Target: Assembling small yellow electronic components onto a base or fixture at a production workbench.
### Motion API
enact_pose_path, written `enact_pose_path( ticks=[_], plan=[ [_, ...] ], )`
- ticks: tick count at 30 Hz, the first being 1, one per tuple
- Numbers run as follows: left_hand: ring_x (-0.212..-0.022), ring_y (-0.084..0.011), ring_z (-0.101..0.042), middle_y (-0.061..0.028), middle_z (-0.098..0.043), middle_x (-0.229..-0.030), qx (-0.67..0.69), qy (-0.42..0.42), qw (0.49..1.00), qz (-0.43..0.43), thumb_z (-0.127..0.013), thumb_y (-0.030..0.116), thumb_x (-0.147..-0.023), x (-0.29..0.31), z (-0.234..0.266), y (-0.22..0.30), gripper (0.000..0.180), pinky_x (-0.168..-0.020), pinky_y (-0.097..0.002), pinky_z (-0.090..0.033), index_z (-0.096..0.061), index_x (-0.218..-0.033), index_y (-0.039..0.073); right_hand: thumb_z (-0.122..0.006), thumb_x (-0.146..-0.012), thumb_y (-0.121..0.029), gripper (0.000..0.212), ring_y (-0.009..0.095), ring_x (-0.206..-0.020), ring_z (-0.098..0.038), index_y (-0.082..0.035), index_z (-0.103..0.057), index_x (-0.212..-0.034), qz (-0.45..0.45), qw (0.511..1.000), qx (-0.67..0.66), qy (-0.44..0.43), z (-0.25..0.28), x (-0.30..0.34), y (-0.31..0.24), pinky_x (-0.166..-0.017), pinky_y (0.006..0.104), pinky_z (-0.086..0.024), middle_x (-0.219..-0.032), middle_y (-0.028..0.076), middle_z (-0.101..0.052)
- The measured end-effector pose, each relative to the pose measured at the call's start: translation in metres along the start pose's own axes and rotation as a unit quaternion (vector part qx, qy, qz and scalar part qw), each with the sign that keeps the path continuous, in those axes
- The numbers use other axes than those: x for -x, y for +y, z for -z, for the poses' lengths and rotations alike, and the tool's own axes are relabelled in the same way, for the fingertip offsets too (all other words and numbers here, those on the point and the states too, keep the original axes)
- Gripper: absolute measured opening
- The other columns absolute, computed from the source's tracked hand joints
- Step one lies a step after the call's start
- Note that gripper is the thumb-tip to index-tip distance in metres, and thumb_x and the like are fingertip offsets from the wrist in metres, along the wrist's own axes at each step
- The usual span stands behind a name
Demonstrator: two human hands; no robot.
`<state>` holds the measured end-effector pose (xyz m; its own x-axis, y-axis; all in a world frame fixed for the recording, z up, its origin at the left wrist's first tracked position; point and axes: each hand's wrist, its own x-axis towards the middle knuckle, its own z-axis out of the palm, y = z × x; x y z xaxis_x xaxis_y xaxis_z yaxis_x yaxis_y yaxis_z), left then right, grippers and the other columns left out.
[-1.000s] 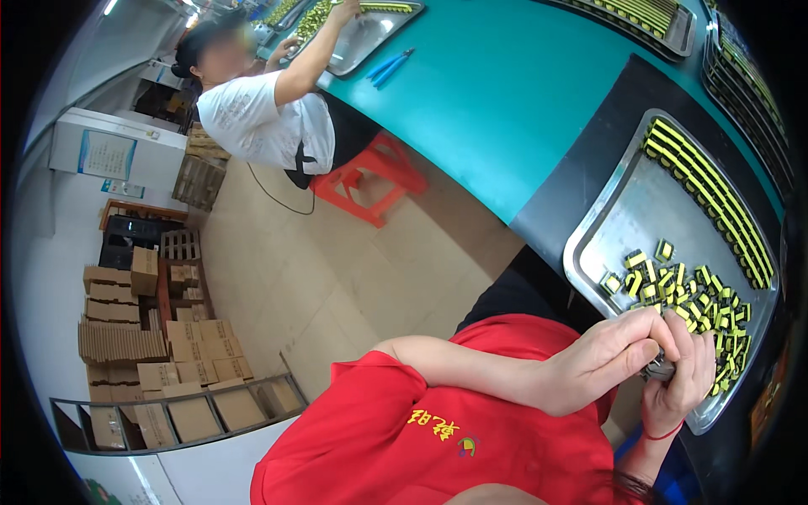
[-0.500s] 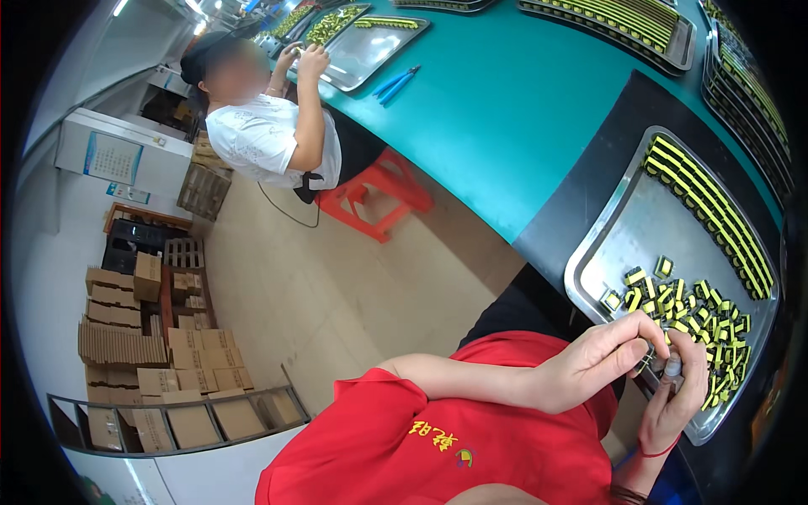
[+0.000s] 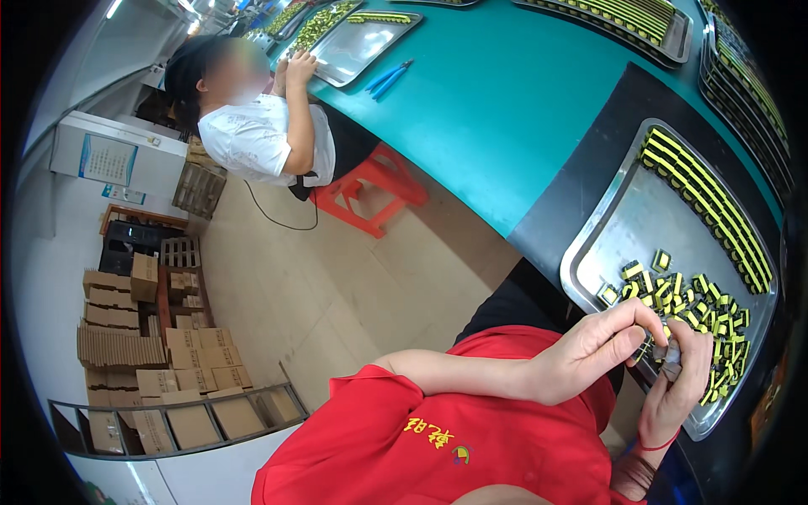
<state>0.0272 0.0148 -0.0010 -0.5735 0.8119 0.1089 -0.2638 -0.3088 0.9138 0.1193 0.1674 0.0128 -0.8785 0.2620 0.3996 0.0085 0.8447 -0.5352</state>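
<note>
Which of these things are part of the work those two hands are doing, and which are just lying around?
In use:
left hand
right hand
small part pinched between both hands
loose yellow-black parts
metal tray

Lying about:
blue pliers
red stool
cardboard boxes

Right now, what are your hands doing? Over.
Left hand and right hand pinch one small part together. Over the metal tray of loose yellow parts. Nothing in the way.

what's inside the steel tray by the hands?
The steel tray holds neat rows of yellow-black parts and a loose pile. The hands, left and right, hide its near corner.
</note>
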Motion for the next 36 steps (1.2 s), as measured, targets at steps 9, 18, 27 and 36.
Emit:
enact_pose_path(
  ticks=[9, 18, 27, 36],
  plan=[
    [-0.085, -0.0046, -0.051, -0.0015, -0.059, -0.1, -0.062, 0.067, 0.996, -0.01, -0.039, 0.025, -0.103, -0.012, 0.023, 0.009, 0.03, -0.078, -0.0199, -0.041, -0.055, -0.116, 0.003, -0.044, -0.058, 0.016, 0.049, 0.037, -0.078, -0.054, 0.001, -0.06, -0.102, 0.017, 0.997, 0.069, -0.003, -0.006, -0.014, 0.006, -0.072, 0.0424, -0.044, -0.086, 0.018, -0.057],
    [-0.08, -0.0059, -0.049, -0.0035, -0.059, -0.102, -0.199, 0.052, 0.978, -0.041, -0.038, 0.019, -0.104, -0.007, 0.019, 0.007, 0.029, -0.072, -0.0205, -0.041, -0.058, -0.111, 0.0, -0.056, -0.065, 0.013, 0.041, 0.031, -0.08, -0.051, -0.001, -0.061, -0.103, 0.039, 0.994, 0.106, 0.016, -0.008, -0.009, 0.008, -0.071, 0.0398, -0.041, -0.086, 0.013, -0.055],
    [-0.075, -0.0048, -0.044, -0.0051, -0.059, -0.103, -0.258, 0.038, 0.965, -0.031, -0.036, 0.027, -0.104, -0.006, 0.014, 0.006, 0.033, -0.068, -0.0195, -0.036, -0.056, -0.11, 0.001, -0.058, -0.063, 0.009, 0.046, 0.028, -0.079, -0.051, -0.002, -0.06, -0.108, 0.071, 0.988, 0.133, 0.019, -0.014, -0.009, 0.012, -0.069, 0.0382, -0.039, -0.086, 0.011, -0.055],
    [-0.091, -0.0119, -0.056, -0.0094, -0.061, -0.104, -0.199, 0.035, 0.979, -0.034, -0.037, 0.016, -0.103, -0.005, 0.018, 0.008, 0.028, -0.082, -0.0236, -0.042, -0.056, -0.112, -0.002, -0.061, -0.065, 0.004, 0.038, 0.026, -0.07, -0.051, -0.003, -0.064, -0.101, 0.099, 0.984, 0.143, 0.026, -0.014, -0.012, 0.012, -0.061, 0.0364, -0.042, -0.077, 0.008, -0.055]
  ],
)
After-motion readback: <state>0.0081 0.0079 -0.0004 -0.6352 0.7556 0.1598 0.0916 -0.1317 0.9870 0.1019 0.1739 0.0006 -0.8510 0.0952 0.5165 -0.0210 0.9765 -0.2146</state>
